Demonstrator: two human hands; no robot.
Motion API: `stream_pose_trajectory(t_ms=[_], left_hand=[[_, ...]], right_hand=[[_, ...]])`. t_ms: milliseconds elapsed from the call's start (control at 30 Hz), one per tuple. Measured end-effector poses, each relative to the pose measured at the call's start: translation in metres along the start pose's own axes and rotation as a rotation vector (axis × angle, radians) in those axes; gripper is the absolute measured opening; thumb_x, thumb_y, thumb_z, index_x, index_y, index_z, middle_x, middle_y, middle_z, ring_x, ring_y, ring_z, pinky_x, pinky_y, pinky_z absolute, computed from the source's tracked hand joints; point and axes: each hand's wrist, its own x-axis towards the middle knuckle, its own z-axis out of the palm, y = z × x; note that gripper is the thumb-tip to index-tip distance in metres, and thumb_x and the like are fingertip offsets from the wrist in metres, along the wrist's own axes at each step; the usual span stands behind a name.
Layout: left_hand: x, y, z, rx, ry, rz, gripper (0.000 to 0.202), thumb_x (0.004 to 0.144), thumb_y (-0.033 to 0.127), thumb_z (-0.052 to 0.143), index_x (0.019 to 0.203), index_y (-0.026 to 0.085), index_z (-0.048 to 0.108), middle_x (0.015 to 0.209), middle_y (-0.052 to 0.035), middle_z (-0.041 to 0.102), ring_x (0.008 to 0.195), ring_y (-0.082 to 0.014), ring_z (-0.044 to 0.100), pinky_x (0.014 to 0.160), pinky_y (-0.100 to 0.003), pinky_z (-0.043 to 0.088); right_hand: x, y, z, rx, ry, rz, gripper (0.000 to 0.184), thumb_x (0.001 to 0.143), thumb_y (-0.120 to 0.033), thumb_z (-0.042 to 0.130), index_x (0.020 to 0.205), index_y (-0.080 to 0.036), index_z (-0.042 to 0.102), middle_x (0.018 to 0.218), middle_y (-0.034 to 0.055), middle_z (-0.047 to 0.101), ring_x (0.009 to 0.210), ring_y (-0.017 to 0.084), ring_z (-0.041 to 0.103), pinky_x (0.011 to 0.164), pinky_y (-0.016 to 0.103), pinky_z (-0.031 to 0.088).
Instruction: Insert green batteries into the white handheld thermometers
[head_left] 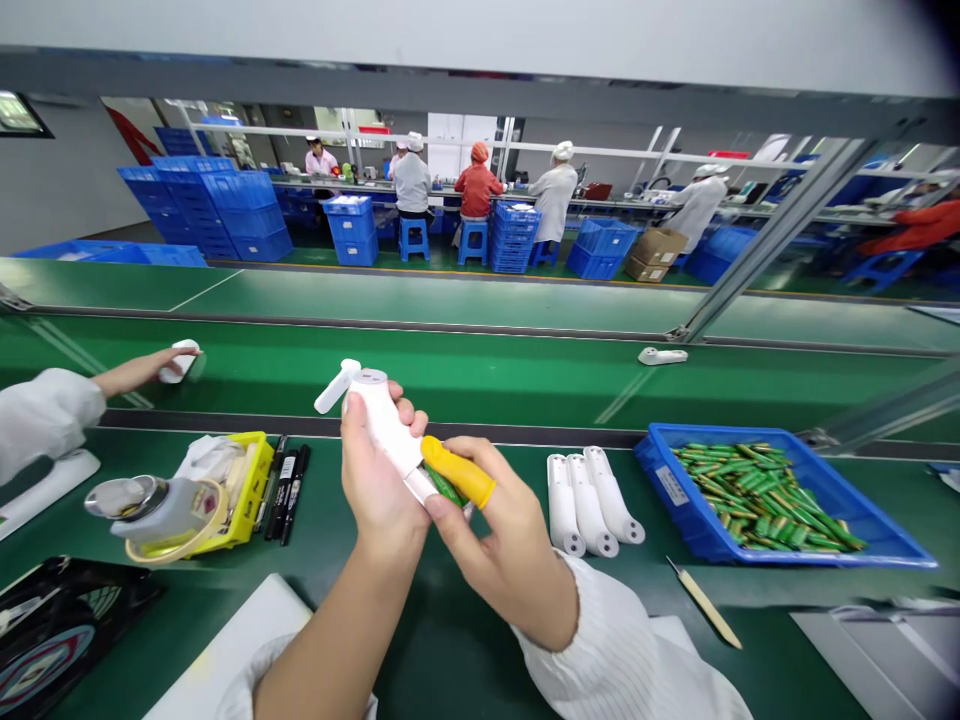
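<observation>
My left hand (379, 485) is wrapped round a white plastic handheld housing (388, 428), tilted with its round grey end pointing up and away. A narrow green circuit board (444, 487) shows in the opening at the housing's lower end. My right hand (510, 540), wearing a yellow finger cot (457, 470) on the index finger, pinches at that board between index finger and thumb. How deep the board sits inside is hidden by my fingers. Just beyond the left hand, a slim white part (337, 386) lies on the green belt (480, 375).
Three white housings (591, 505) lie right of my hands, beside a blue tray (679, 525) of green boards (765, 500). A pointed tool (705, 605) lies in front. Left are markers (286, 495) and a yellow basket (259, 490). A co-worker's hand (146, 372) holds a white piece.
</observation>
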Motion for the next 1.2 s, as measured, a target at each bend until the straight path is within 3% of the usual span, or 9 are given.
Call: stream_pose_trajectory(t_ms=[167,333,433,500,567,700,867,1067,1200], left_hand=[[0.0,0.003,0.0,-0.022,0.029,0.079,0.023,0.093,0.032,0.038,0.085,0.017,0.053,0.077,0.0005,0.049,0.054,-0.0053,0.043,0.047,-0.015,0.038],[0.003,0.005,0.001,0.096,-0.002,0.266,0.024,0.092,0.039,0.046,0.095,0.019,0.059,0.084,-0.0001,0.057,0.069,-0.0066,0.055,0.068,-0.017,0.047],[0.004,0.007,0.001,0.201,-0.262,0.137,0.037,0.093,0.046,0.041,0.109,0.019,0.06,0.104,-0.007,0.064,0.089,-0.0137,0.062,0.083,-0.026,0.05],[0.003,0.008,0.0,0.288,-0.46,0.018,0.036,0.092,0.041,0.046,0.117,0.018,0.058,0.116,-0.0102,0.064,0.1,-0.0189,0.063,0.088,-0.031,0.051],[0.002,0.009,-0.002,0.383,-0.564,-0.037,0.036,0.089,0.031,0.053,0.123,0.019,0.055,0.112,-0.009,0.067,0.1,-0.0201,0.064,0.085,-0.031,0.053],[0.004,0.012,-0.007,0.482,-0.612,0.008,0.04,0.087,0.031,0.058,0.125,0.022,0.053,0.102,-0.0066,0.07,0.096,-0.0205,0.066,0.077,-0.029,0.056],[0.014,0.019,-0.014,0.438,-0.733,-0.025,0.048,0.066,0.053,0.074,0.101,0.02,0.068,0.102,-0.0059,0.067,0.102,-0.0257,0.063,0.091,-0.035,0.051],[0.022,0.013,-0.017,0.38,-0.746,-0.023,0.048,0.06,0.057,0.076,0.088,0.018,0.069,0.082,-0.0034,0.064,0.08,-0.0195,0.065,0.1,-0.043,0.044],[0.017,0.008,-0.017,0.457,-0.77,-0.057,0.055,0.066,0.06,0.068,0.102,0.018,0.069,0.093,-0.0101,0.068,0.092,-0.0261,0.065,0.088,-0.04,0.051]], right_hand=[[-0.01,-0.002,0.016,0.031,0.155,-0.028,0.024,0.089,-0.012,0.05,0.111,-0.016,0.057,0.106,0.0087,0.063,0.098,0.016,0.061,0.086,0.027,0.05],[-0.007,0.009,0.013,-0.072,0.042,-0.068,0.036,0.092,-0.029,0.051,0.126,-0.016,0.049,0.118,0.0127,0.06,0.108,0.022,0.059,0.091,0.033,0.05],[-0.004,0.015,0.003,-0.143,0.098,0.056,0.032,0.097,-0.029,0.039,0.125,-0.017,0.049,0.099,0.01,0.065,0.083,0.02,0.065,0.07,0.031,0.052],[-0.004,0.017,-0.004,-0.079,0.113,0.178,0.031,0.098,-0.031,0.034,0.12,-0.018,0.052,0.075,0.004,0.063,0.063,0.016,0.06,0.057,0.028,0.048],[-0.004,0.017,-0.009,0.032,0.072,0.267,0.031,0.098,-0.035,0.033,0.113,-0.018,0.054,0.059,-0.001,0.055,0.053,0.014,0.054,0.051,0.026,0.042],[-0.001,0.013,-0.012,0.259,0.02,0.336,0.034,0.098,-0.042,0.031,0.105,-0.018,0.055,0.057,-0.0023,0.052,0.051,0.011,0.049,0.049,0.024,0.038],[0.001,0.005,-0.013,0.489,-0.028,0.441,0.04,0.097,-0.049,0.03,0.099,-0.017,0.052,0.052,-0.0044,0.048,0.045,0.009,0.045,0.045,0.022,0.035],[0.0,0.001,-0.019,0.336,-0.1,0.339,0.038,0.097,-0.047,0.032,0.085,-0.017,0.052,0.062,-0.0013,0.05,0.054,0.011,0.048,0.05,0.023,0.038],[0.004,0.007,-0.02,0.276,0.063,0.283,0.037,0.092,-0.047,0.043,0.075,-0.016,0.054,0.063,-0.0015,0.046,0.056,0.01,0.042,0.05,0.024,0.035]])
